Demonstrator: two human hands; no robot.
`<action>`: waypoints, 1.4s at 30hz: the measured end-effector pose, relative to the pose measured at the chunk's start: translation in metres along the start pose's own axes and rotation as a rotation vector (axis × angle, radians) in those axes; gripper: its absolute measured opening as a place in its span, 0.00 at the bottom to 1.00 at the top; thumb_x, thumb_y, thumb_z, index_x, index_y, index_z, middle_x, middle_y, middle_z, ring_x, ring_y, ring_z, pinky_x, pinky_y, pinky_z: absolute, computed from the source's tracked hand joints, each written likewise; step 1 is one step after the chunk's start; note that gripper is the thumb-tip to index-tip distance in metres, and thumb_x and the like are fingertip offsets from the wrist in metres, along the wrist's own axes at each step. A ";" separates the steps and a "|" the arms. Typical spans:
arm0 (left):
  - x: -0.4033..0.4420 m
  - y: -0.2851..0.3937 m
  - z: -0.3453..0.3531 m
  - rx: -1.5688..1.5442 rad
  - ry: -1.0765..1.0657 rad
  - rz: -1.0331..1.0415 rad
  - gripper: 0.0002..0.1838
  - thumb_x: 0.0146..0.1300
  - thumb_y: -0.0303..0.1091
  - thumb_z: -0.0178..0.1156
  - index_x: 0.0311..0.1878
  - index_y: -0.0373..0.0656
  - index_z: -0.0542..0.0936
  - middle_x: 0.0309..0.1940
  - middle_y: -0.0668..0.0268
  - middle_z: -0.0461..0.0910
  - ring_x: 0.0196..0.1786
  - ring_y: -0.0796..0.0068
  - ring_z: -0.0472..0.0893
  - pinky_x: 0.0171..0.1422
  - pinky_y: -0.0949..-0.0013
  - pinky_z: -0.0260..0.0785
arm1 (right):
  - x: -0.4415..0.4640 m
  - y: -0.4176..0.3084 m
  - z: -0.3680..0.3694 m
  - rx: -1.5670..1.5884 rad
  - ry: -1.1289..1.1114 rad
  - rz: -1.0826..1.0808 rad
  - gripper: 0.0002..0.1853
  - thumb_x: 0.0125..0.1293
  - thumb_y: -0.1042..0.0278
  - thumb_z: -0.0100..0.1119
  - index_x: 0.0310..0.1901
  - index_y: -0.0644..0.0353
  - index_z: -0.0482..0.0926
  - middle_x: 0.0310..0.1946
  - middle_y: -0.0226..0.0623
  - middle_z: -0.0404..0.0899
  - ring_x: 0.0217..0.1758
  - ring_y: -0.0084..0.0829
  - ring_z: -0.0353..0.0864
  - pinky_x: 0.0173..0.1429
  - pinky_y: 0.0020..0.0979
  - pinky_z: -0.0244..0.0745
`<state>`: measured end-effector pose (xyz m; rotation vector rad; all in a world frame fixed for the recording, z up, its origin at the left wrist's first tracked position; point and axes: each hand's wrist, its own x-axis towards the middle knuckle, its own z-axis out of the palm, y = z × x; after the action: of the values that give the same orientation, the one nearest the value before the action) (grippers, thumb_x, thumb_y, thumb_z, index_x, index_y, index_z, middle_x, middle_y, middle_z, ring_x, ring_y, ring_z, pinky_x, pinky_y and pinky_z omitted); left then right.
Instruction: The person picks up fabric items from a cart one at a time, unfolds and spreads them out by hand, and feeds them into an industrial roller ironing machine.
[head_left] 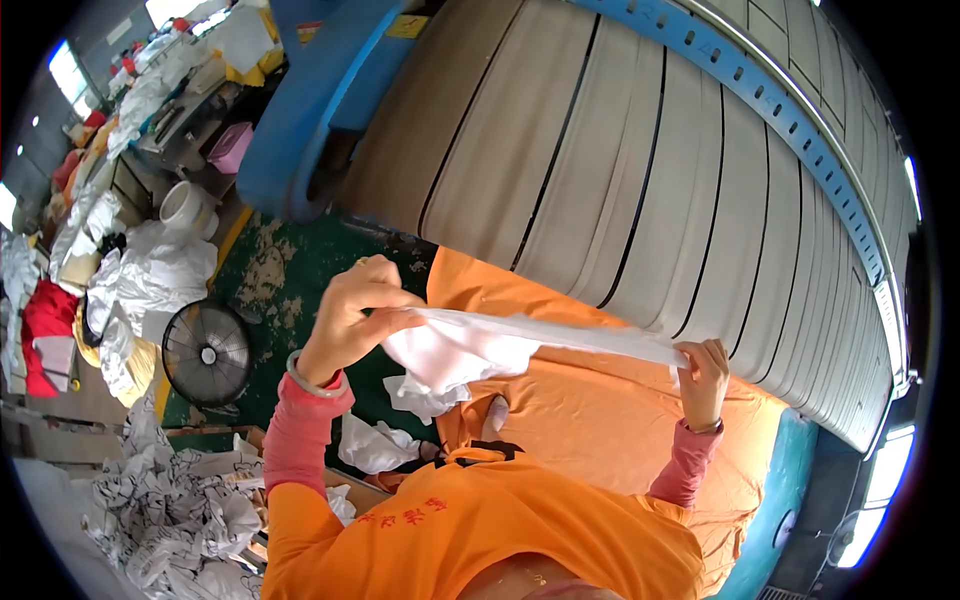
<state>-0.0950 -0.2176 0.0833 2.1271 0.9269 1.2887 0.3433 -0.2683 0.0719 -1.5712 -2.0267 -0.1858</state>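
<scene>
A thin white cloth [480, 345] is stretched between my two hands, with its upper edge pulled nearly straight. My left hand [362, 308] pinches one end between thumb and fingers, and the fabric droops in folds beside it. At the other end, my right hand [705, 375] is closed on the corner, its fingers bent round the edge. Below the cloth lies a large orange sheet [600, 430], spread in front of me at the foot of a big machine with wide beige bands [600, 150].
A blue machine frame [300, 140] stands ahead on the left. A black fan [207, 354], a white bucket [188, 210] and piles of white fabric [150, 270] are at the left. Crumpled white cloths [375, 445] lie on the green floor by my feet. Printed fabric [170, 510] is heaped lower left.
</scene>
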 end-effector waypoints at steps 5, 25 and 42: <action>0.009 0.013 -0.020 0.023 -0.092 -0.234 0.07 0.42 0.22 0.67 0.28 0.36 0.83 0.18 0.67 0.73 0.19 0.80 0.67 0.26 0.75 0.55 | -0.031 0.035 0.003 0.230 0.131 0.229 0.07 0.47 0.80 0.57 0.31 0.65 0.78 0.37 0.39 0.75 0.44 0.37 0.76 0.56 0.36 0.67; 0.054 -0.107 0.000 -0.376 0.183 -0.306 0.06 0.55 0.28 0.59 0.28 0.34 0.79 0.26 0.65 0.78 0.30 0.77 0.76 0.35 0.76 0.66 | -0.038 0.106 -0.043 1.143 0.731 0.478 0.13 0.62 0.73 0.49 0.21 0.54 0.60 0.21 0.29 0.61 0.29 0.24 0.64 0.32 0.24 0.61; 0.337 -0.237 0.106 1.105 0.468 -0.243 0.14 0.63 0.47 0.54 0.34 0.46 0.75 0.38 0.61 0.74 0.37 0.59 0.79 0.42 0.54 0.68 | 0.239 0.329 0.059 -0.527 0.377 0.627 0.16 0.64 0.47 0.51 0.38 0.51 0.75 0.39 0.37 0.78 0.42 0.44 0.77 0.43 0.41 0.72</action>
<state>0.0390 0.1857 0.0639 2.2891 2.4513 1.3042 0.5912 0.0597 0.0700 -2.2071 -1.1753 -0.7479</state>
